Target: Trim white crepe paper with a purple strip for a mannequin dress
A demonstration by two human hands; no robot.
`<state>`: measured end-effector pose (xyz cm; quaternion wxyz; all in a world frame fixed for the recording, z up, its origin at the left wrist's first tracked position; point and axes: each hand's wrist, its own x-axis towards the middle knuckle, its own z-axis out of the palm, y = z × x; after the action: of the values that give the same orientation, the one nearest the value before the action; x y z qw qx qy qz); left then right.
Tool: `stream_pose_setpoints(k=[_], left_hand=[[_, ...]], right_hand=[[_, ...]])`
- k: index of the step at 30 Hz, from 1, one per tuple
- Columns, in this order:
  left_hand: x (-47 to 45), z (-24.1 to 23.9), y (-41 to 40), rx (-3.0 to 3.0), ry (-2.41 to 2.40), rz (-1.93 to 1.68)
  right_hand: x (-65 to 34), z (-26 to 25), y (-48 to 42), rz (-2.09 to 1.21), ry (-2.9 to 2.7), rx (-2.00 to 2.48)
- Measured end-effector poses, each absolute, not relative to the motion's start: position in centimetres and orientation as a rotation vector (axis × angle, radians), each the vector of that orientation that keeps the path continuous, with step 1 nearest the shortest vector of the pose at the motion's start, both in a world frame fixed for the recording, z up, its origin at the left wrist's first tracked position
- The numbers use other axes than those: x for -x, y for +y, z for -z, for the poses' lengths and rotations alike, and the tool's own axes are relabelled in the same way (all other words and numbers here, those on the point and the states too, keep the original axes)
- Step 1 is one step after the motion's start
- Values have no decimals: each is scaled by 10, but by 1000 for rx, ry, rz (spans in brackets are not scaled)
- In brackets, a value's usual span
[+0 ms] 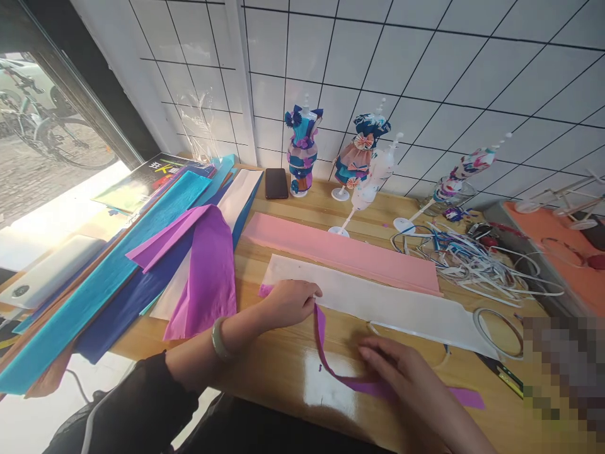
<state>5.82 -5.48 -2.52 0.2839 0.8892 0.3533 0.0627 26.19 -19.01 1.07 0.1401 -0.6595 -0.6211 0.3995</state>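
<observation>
Left hand (293,301): your grip is narrow, thumb and fingers pinching the purple strip (320,331) near the lower edge of the white paper (387,302). The strip hangs from that pinch, curves along the front of the table (271,372) and passes beneath your right hand (401,366), its far end emerging beyond. Right hand: fingers loosely extended above the strip; you cannot tell from this view whether that grip holds it. Pink paper (340,249) lies just behind the white. A folded purple sheet (212,277) rests over the paper pile, left of your left hand.
</observation>
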Motion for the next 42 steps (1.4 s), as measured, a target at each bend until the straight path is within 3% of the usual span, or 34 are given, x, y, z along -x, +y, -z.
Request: stream_pose_setpoints(k=[8,16,26,32,38,42], left_hand=[[-59,19,-55,-2376,955,-147],[-58,22,-54,-2385,945,-161],[-57,22,-53,-2383,926,-177],[-57,22,-53,-2381,919,-168],[-57,23,-53,-2380,914,-175],[-57,21,-53,-2370,928,-165]], right_hand=[[-310,15,-186,-88,-1728,2268],[-331,48,-184,252,-1978,2355],[-337,45,-177,191,-1980,2306],[-303,14,-185,231,-1837,1997],[-223,-4,-201,-340,-2159,1699],[-211,4,-201,-465,-2218,1666]])
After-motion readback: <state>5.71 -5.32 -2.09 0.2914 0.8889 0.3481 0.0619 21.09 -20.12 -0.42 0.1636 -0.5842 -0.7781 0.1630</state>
